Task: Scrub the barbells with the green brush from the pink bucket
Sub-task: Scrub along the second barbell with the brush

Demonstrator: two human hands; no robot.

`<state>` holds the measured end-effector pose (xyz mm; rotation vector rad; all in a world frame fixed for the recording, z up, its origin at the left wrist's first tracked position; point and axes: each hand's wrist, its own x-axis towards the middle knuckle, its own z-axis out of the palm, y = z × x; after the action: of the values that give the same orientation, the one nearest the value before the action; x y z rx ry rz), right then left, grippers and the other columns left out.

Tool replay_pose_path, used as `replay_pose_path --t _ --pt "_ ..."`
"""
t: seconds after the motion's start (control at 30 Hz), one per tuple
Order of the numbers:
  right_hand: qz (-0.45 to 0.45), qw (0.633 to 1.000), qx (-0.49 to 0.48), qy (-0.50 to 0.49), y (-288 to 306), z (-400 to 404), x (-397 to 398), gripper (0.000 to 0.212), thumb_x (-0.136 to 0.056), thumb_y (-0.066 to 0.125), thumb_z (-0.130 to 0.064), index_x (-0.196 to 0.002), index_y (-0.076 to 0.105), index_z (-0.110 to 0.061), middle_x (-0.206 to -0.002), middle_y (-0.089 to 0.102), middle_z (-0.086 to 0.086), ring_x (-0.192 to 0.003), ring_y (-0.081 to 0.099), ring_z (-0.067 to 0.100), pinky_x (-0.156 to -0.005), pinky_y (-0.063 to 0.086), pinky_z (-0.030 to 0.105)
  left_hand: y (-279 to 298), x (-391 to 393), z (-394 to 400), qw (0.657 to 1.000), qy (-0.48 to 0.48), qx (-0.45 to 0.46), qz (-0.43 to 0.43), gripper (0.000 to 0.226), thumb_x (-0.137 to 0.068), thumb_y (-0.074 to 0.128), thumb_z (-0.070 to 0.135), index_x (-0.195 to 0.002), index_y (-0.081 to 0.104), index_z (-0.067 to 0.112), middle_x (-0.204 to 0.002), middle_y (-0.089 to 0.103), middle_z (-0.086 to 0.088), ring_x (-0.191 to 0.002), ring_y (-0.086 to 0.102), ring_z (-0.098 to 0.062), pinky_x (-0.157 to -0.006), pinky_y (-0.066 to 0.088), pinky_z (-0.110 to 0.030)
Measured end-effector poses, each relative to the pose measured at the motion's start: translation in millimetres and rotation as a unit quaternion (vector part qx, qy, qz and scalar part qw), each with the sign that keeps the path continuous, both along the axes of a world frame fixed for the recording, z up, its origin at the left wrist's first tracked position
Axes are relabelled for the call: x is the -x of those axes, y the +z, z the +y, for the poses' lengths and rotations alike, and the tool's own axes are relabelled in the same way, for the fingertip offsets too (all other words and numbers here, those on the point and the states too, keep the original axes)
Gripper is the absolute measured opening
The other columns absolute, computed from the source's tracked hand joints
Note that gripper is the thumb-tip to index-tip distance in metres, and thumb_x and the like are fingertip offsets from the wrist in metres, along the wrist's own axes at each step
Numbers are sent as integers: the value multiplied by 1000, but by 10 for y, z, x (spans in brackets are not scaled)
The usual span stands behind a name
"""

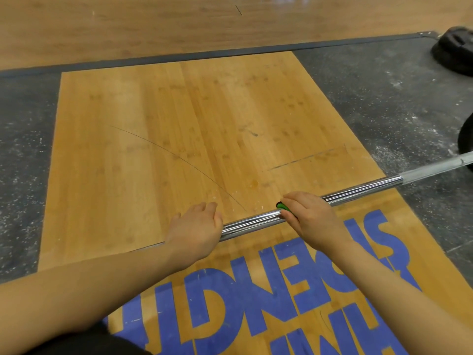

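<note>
Barbell lies across the wooden platform, near its lettered edge. Left hand grips the bar; right hand clenches the green brush against it.

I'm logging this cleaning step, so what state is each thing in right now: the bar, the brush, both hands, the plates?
Chrome steel barbell: lying across the wooden platform, gripped at mid-shaft.
Green brush: held against the bar, mostly hidden.
Left hand: curled over the bar.
Right hand: gripping the brush on the bar.
Black weight plates: lying on the rubber floor at far right.
</note>
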<state>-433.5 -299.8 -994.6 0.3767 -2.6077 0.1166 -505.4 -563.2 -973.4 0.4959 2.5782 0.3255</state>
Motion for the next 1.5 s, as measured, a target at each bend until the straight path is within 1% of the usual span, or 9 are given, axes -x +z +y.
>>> replay_pose_path --t 0.2,0.33,0.4,0.53,0.6,0.67,0.87,1.07,1.5 --pt "-3 998 22 58 -115 -345 90 49 -104 36 -35 -103 71 0 -103 69 13 -91 66 29 -79 53 37 -22 66 -10 999 -17 -5 27 51 -101 13 39 -146 30 24 -151 34 4 -137 30 -15 -112 24 -44" --pt "19 999 40 1 -130 40 80 45 -102 42 -33 -99 71 1 -98 69 14 -86 65 30 -75 53 38 12 81 -33 998 -38 -26 47 55 -101 8 46 -150 24 24 -157 23 4 -144 19 -12 -117 14 -41" --pt "17 998 49 -30 -102 253 65 48 -103 40 -34 -97 70 3 -96 69 15 -85 65 31 -74 53 38 32 66 -93 987 -109 -52 105 66 -97 1 54 -152 19 22 -160 14 2 -146 14 -13 -118 8 -38" --pt "3 998 52 -42 -61 355 65 52 -103 36 -36 -95 70 3 -94 69 15 -84 65 32 -72 53 38 3 37 -257 882 -382 -57 268 61 -99 26 47 -150 28 12 -158 19 -10 -146 18 -25 -116 16 -43" --pt "4 997 63 -49 -72 336 58 53 -103 36 -37 -95 70 3 -95 69 15 -86 64 32 -73 54 39 -23 47 -308 838 -455 -46 298 61 -100 31 44 -151 26 10 -159 16 -11 -147 14 -26 -116 15 -43" --pt "9 995 74 -65 -83 315 38 53 -103 36 -38 -98 70 3 -98 69 15 -89 64 31 -75 54 39 -30 57 -320 823 -475 -28 309 63 -100 29 44 -151 22 8 -160 13 -11 -147 11 -25 -117 13 -43" --pt "37 990 111 -80 17 213 111 51 -103 39 -37 -105 68 5 -105 68 18 -98 57 26 -86 46 34 -63 90 -312 829 -474 -9 296 63 -101 28 45 -152 21 9 -160 12 -10 -147 12 -25 -115 16 -45" --pt "47 984 140 -104 171 244 273 51 -103 38 -38 -108 67 4 -107 67 16 -99 59 28 -88 44 31 -73 150 -287 837 -467 -29 284 61 -99 28 45 -150 28 11 -159 17 -9 -145 20 -26 -112 31 -48" --pt "55 984 138 -101 280 275 447 49 -103 39 -37 -109 67 3 -108 67 16 -98 60 28 -89 44 30 -75 450 -245 857 -429 -39 283 57 -98 26 48 -147 32 21 -156 28 -10 -140 33 -29 -106 39 -49"
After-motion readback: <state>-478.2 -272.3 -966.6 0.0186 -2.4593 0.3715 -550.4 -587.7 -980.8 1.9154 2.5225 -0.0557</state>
